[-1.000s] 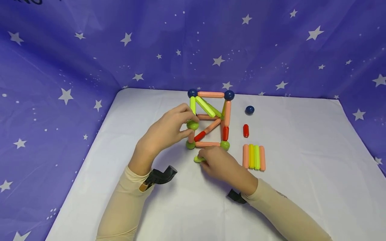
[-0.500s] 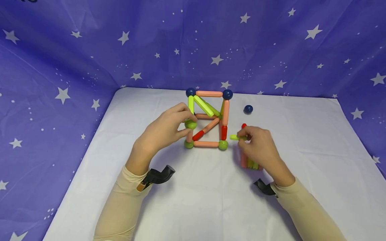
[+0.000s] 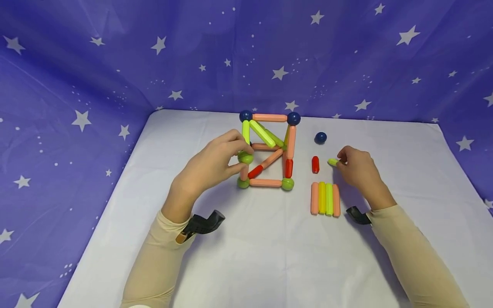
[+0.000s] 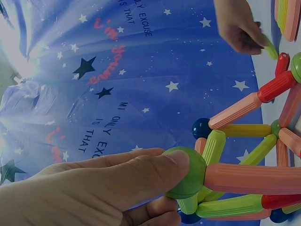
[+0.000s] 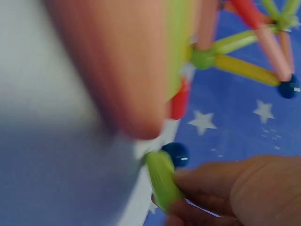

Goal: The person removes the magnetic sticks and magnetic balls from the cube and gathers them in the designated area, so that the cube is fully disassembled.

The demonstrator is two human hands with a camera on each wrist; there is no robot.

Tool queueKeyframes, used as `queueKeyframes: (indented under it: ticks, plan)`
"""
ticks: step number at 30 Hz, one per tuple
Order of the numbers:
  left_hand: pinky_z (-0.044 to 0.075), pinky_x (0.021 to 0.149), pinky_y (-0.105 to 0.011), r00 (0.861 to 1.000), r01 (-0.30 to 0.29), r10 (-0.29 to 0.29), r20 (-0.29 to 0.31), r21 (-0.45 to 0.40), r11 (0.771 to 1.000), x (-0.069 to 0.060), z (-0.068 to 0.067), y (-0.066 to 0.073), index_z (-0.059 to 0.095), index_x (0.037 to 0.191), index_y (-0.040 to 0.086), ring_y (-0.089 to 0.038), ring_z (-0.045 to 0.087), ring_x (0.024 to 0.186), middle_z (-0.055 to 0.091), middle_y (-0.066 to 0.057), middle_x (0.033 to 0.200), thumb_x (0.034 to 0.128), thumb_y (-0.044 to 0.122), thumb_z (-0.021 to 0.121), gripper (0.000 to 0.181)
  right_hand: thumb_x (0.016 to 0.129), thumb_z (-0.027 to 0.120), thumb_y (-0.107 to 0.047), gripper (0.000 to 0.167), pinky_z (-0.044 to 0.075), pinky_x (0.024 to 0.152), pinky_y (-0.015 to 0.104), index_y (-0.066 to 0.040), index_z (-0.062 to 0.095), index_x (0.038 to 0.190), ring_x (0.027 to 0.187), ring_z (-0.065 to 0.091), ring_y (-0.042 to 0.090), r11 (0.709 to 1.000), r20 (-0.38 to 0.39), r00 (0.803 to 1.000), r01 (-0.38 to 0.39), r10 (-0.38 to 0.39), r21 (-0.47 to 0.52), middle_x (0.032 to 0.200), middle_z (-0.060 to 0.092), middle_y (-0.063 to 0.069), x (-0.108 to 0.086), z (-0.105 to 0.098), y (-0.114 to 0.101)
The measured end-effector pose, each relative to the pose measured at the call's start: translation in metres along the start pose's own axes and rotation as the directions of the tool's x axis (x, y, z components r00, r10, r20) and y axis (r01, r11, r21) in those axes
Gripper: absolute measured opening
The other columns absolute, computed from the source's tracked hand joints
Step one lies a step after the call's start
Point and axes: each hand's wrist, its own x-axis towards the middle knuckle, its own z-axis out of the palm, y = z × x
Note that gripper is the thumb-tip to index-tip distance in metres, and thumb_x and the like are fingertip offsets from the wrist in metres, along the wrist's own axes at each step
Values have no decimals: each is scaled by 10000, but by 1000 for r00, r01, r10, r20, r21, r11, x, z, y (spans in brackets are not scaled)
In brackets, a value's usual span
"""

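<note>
A frame of magnetic rods and balls (image 3: 268, 182) stands on the white table, with blue balls at its top corners in the head view and green balls nearer. My left hand (image 3: 212, 164) pinches a green ball (image 4: 190, 181) on its left side, thumb on the near face. To the right, my right hand (image 3: 360, 173) holds a short lime-green magnetic rod (image 5: 162, 181) between thumb and fingers, apart from the frame. That rod lies just right of a short red rod (image 3: 315, 164) in the head view. The right wrist view is blurred.
Several long rods (image 3: 322, 198), pink, yellow and green, lie side by side right of the frame. A loose blue ball (image 3: 320, 137) sits behind the red rod. A purple starry cloth (image 3: 215, 51) rises behind the table (image 3: 250, 265).
My right hand has carried the short lime-green rod from in front of the frame to the right, past the row of rods. My left hand stays at the green ball.
</note>
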Motion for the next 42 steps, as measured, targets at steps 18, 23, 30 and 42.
queueKeyframes:
  ticks: [18,23,30,42]
  plan:
    - [455,788,-257,1000,-9,9,-4,-11,1000,0,-1,2,696,1063,110,-110,510,894,522,28,1037,831,86,781,248,916,623,-326,400,476,621,326,25,591,1105,688,601,225,990,381,920,-129,94,66,749,659,75,27,1,-3]
    - [458,776,-263,1000,-15,15,-11,-20,1000,0,0,2,699,1049,102,-118,512,886,521,14,1022,833,74,776,231,935,595,-325,406,488,622,343,38,602,1118,692,616,234,994,326,942,-104,83,47,752,670,83,25,-9,-12]
    - [460,776,-262,1000,-1,1,-11,-9,1000,-2,-1,0,700,1052,102,-122,514,883,520,11,1021,830,78,780,237,922,602,-288,252,456,570,365,-52,636,1004,644,559,224,983,6,987,160,-161,87,817,649,76,17,-20,-65]
    - [459,789,-257,998,-51,51,-37,-18,999,-1,0,-3,701,1003,92,-143,532,879,526,1,986,814,57,791,212,896,699,-385,570,460,525,323,-125,483,1355,642,541,185,885,-155,879,463,-452,43,993,599,66,16,2,-165]
